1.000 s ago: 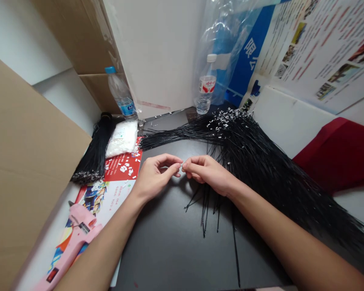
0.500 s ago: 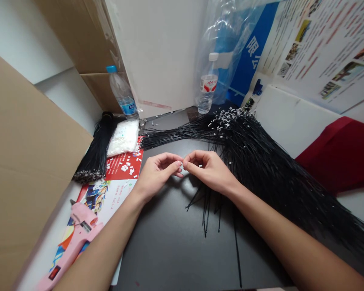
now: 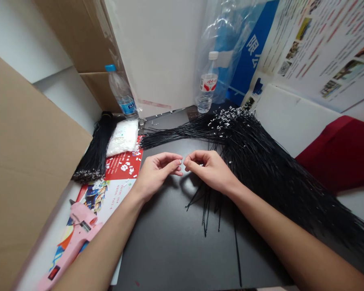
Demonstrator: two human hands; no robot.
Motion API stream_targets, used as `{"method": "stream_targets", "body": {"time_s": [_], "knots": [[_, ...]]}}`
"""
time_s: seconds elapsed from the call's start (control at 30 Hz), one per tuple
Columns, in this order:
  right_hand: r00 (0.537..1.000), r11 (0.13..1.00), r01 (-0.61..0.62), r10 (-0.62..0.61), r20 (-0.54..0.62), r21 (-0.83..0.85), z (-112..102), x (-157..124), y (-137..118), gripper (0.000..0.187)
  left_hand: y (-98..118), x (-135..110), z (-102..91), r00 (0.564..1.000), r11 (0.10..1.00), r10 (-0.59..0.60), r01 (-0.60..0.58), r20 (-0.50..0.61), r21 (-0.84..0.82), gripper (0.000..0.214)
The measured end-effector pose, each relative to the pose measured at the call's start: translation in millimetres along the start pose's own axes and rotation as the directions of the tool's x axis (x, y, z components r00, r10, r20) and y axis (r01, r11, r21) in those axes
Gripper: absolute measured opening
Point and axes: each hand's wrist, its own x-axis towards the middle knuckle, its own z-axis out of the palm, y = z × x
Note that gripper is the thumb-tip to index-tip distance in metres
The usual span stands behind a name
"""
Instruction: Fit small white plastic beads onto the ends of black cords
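My left hand (image 3: pixel 157 173) and my right hand (image 3: pixel 208 169) hover fingertip to fingertip above the black tabletop (image 3: pixel 170 242). Thumb and forefinger on each hand are curled close together, and anything held between them is too small to make out. A broad bundle of thin black wires (image 3: pixel 261 161), its ends tipped with small white pieces, fans out just behind and under my right hand. Loose wire ends (image 3: pixel 206 210) hang below that wrist. Left of my left hand lies a red card (image 3: pixel 123 167) scattered with small white pieces.
A smaller black wire bundle (image 3: pixel 95 149) and a bag of white pieces (image 3: pixel 123 138) lie at the back left. A pink glue gun (image 3: pixel 79 226) rests on a printed sheet (image 3: pixel 109 198). Cardboard (image 3: pixel 27 161) stands left, water bottles (image 3: pixel 208 83) stand behind, and red cloth (image 3: pixel 336 153) lies right.
My fingertips have drawn slightly apart and the hands have risen a little. The small white piece seen on my right hand half a second ago no longer shows.
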Motion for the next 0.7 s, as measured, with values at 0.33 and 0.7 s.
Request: {"method": "stream_targets", "body": {"time_s": [0.33, 0.7], "knots": [[0.998, 0.999, -0.015, 0.012, 0.068, 0.049, -1.2, 0.8, 1.1, 0.027, 0.5, -0.3, 0.4, 0.999, 0.999, -0.028, 0.029, 0.030, -0.021, 0.023], [0.993, 0.997, -0.074, 0.074, 0.093, -0.008, -2.1, 1.1, 6.2, 0.030, 0.1, -0.1, 0.0, 0.997, 0.998, -0.067, 0.068, 0.033, -0.020, 0.023]]}}
